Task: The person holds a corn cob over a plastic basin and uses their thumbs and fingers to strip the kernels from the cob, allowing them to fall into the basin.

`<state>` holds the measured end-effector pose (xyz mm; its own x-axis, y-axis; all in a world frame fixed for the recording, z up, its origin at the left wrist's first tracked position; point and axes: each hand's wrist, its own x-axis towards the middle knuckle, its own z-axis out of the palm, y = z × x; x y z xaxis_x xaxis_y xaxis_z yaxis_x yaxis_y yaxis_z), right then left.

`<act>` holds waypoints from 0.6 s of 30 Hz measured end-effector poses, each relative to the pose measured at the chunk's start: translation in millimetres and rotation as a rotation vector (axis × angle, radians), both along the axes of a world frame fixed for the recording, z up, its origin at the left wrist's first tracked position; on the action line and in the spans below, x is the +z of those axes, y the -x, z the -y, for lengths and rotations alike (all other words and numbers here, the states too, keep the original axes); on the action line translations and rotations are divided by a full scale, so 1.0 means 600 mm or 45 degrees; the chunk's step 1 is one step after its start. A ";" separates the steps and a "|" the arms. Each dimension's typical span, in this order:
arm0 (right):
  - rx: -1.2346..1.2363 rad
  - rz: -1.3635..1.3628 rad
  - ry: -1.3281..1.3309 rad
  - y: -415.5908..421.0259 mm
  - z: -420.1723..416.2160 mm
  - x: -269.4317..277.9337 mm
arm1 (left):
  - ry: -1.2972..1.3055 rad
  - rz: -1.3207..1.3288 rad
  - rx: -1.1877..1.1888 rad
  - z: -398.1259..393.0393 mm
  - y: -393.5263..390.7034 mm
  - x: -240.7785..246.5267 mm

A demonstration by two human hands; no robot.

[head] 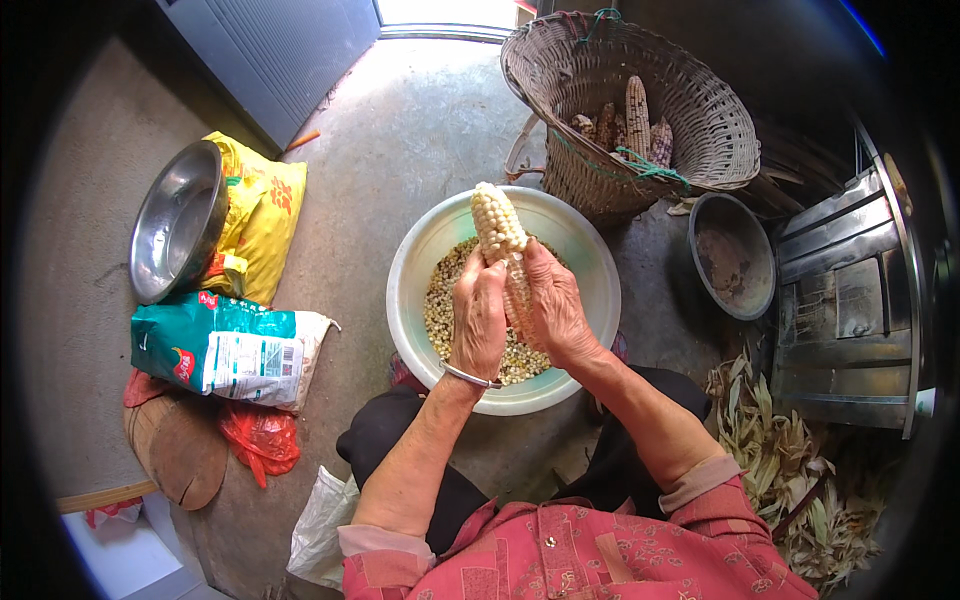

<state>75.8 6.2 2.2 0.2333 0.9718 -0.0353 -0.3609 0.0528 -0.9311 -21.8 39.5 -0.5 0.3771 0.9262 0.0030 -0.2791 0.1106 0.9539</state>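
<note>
A pale corn cob (498,221) is held upright at a tilt between my two hands, above a wide plastic basin (411,352). White kernels cover its upper end, while the lower part is stripped bare. My left hand (478,319) grips the cob from the left, thumb pressed near the edge of the remaining kernels. On the other side my right hand (559,304) wraps the bare part, its thumb just under the kernel rows. Loose corn kernels (448,304), pale with some dark and yellow ones, lie in the basin. The fingers hide part of the cob.
A woven basket (592,176) with several corn cobs (637,120) stands beyond the basin. At right are a dark metal basin (731,259), a metal stove (847,300) and dry husks (795,472). A steel bowl (180,221), yellow bag (274,217) and green bag (172,337) sit left.
</note>
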 end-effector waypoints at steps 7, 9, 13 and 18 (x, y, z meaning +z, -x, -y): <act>-0.009 0.172 -0.070 0.001 0.002 -0.021 | 0.084 0.088 0.037 -0.001 -0.006 0.000; -0.020 0.211 -0.079 0.004 0.002 -0.027 | 0.112 -0.053 0.114 -0.002 -0.006 -0.001; -0.020 0.249 -0.101 -0.002 -0.002 -0.031 | -0.076 -0.251 0.126 -0.005 -0.006 0.005; 0.104 0.324 -0.079 -0.016 -0.001 -0.022 | -0.209 -0.523 0.127 0.000 0.001 0.007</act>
